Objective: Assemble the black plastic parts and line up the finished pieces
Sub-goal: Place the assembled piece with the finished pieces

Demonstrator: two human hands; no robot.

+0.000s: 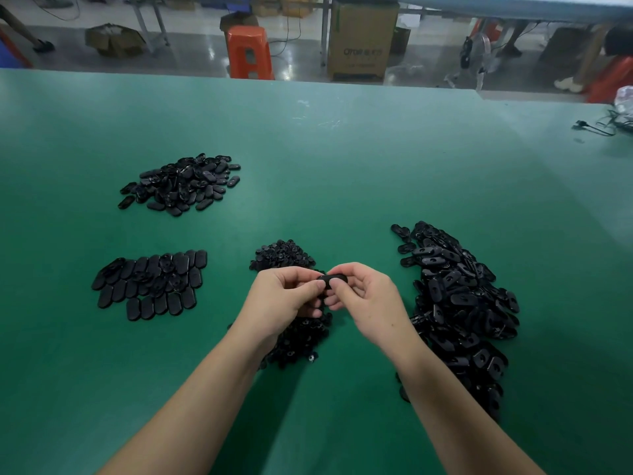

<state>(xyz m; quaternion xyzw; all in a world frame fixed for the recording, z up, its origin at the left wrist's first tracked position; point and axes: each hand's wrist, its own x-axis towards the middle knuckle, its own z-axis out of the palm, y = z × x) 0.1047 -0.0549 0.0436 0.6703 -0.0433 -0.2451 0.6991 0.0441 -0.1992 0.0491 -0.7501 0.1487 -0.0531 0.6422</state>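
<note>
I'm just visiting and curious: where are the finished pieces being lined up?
In the head view, the neat rows of finished pieces lie on the green table, left of the left hand, nearer than the loose pile.

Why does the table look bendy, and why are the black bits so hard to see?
Head view: the wide lens bends the table's far edge; the piles are dark, shiny and blend together; the part between the left hand and right hand is shadowed.
</note>
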